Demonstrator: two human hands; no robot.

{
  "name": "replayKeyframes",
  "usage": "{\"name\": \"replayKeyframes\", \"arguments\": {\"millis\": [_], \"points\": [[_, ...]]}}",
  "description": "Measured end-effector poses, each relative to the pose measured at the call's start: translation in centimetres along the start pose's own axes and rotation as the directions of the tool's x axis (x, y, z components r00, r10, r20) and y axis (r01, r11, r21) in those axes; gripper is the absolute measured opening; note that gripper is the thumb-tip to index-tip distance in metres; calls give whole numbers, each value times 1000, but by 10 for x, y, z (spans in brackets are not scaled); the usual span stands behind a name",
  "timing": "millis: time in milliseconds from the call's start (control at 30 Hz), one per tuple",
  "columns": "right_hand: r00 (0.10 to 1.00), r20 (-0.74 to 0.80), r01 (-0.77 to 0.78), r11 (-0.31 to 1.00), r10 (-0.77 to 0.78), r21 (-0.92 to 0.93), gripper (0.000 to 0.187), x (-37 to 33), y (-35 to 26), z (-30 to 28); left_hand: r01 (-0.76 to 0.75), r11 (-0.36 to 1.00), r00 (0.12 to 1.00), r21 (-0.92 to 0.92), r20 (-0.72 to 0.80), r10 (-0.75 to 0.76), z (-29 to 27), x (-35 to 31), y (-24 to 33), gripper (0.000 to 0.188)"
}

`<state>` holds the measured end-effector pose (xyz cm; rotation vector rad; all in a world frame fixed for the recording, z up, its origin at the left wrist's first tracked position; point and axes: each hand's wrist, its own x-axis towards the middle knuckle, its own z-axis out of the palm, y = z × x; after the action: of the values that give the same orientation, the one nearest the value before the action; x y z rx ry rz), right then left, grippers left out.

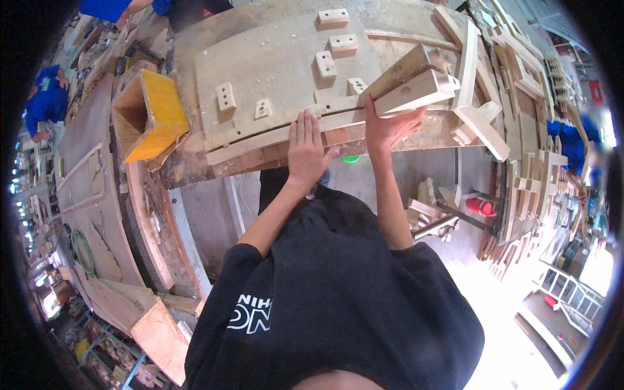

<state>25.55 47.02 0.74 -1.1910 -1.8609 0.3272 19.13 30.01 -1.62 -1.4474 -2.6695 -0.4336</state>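
A long pale wooden strip [250, 142] lies along the near edge of a flat board [260, 62] on the workbench. My left hand [305, 146] rests on the strip with its fingers stretched out flat, the thumb apart toward the front edge. Farther right, my right hand [388, 127] is at the strip's right part, thumb up and fingers spread to the right; whether it presses the strip is hard to make out. Just beyond those fingers sits a pale tapered wood block [416, 93], with a darker wooden piece [413, 67] behind it.
Several small drilled wood blocks [343, 43] are scattered over the board. At the left stands a yellow-sided open wooden box [166, 110]. Loose strips [482, 132] cross at the bench's right end, near stacked wooden parts [533, 182]. Co-workers in blue [49, 97] are at the sides.
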Motion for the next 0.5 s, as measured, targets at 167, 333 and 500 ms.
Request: {"name": "replayKeyframes", "arguments": {"millis": [167,333,500], "points": [[976,-170,148,988,-139,42,125,32,-18,-31,46,992,999,117,23,-49,-13,-25,-46,89],[925,-297,294,943,-239,156,121,72,-52,-70,283,931,959,232,-92,-268,-30,-63,-113,97],[931,-295,300,913,-216,277,118,85,-58,-79,477,872,817,-109,-309,-486,-47,-86,-157,105]]}}
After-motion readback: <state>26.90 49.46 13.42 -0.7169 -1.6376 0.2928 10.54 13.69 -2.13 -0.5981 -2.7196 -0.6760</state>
